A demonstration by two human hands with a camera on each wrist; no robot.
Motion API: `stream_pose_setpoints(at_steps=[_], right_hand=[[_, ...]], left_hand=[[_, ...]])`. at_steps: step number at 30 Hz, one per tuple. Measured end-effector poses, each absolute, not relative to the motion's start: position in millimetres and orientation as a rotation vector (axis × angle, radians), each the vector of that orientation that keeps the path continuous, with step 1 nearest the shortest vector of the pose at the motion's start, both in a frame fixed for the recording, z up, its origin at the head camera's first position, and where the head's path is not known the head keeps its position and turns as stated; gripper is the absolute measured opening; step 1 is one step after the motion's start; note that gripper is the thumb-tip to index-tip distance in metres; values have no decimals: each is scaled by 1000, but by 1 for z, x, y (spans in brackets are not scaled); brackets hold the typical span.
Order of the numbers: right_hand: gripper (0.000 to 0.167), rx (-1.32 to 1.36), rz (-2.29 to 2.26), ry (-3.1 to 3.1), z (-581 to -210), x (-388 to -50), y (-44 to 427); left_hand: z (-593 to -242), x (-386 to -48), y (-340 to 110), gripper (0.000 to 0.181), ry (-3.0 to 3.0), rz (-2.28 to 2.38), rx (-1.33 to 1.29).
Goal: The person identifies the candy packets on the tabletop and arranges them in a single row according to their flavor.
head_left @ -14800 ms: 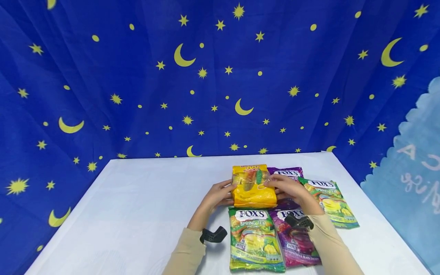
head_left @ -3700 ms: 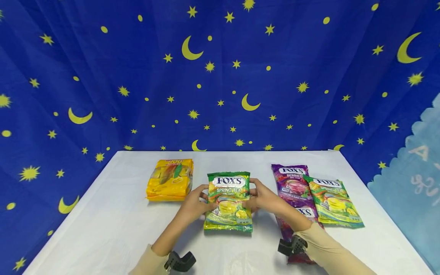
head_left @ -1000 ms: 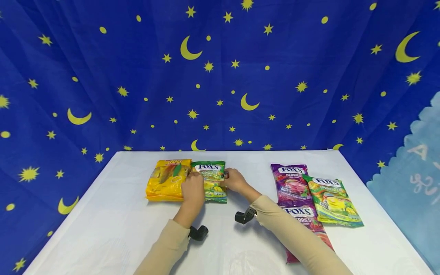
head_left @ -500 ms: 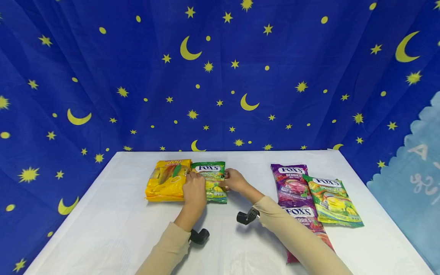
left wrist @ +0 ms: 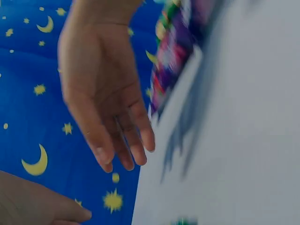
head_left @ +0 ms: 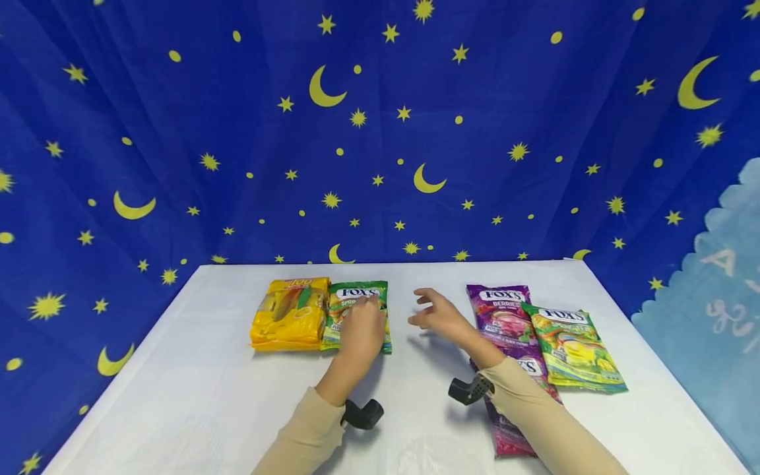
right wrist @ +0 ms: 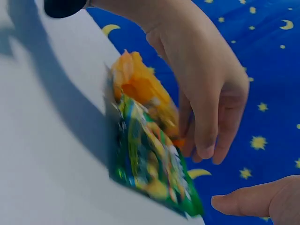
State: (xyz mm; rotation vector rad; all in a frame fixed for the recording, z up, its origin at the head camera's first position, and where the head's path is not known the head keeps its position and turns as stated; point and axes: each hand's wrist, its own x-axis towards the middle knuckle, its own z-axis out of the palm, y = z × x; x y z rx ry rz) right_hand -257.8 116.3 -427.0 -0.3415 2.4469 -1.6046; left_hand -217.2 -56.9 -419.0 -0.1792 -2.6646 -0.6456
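Observation:
In the head view my left hand [head_left: 363,330] hovers over the green Fox's Spring Tea candy bag [head_left: 337,324], hiding part of it. The right wrist view shows this hand's fingers hanging loosely, with nothing in them. A yellow candy bag [head_left: 291,318] lies just left of the green one, touching its edge. To the right, my right hand [head_left: 442,318] is in the air above the table, apart from any bag. Its palm faces the left wrist camera, fingers relaxed and nothing held.
Right of my right hand lie an upper purple Berries bag [head_left: 505,324] and a lower purple bag [head_left: 512,432], partly under my forearm. Another green Spring Tea bag [head_left: 577,353] overlaps their right side. A blue starry curtain [head_left: 380,138] stands behind the white table [head_left: 196,382].
The yellow bag, then one green bag, moved from the right-hand group to the left. In the last half second both hands let go of the green bag and shifted right.

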Motion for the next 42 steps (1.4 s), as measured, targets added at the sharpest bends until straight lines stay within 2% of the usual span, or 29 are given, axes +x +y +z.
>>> stream_pose_setpoints(at_steps=[4,11,16,20,26,34,42], right_hand=[[63,-341,-1613,2487,-426,-245,151],[63,-309,-1563,2583,-422,-219,204],[59,-277,-1532,2665,-420,-204,229],[63,-210,-1459,2719,-422,-194,245],[69,-94,-1417,2733,-422,-186,270],[69,-21,-1474,2767,-423,-183,300],[74,191,-1428,2821,-428,-178,326]], left_hand=[[-419,-218,-39,33,-2709,-880,-246],[-423,-217,-11,30,-2725,-1100,-406],[-426,-214,9,28,-2703,-1320,-441],[-428,-211,25,27,-2664,-1443,-475],[-430,-211,58,28,-2655,-1561,-522],[-435,-208,96,25,-2699,-1548,-530],[-441,-203,116,19,-2664,-1982,-437]])
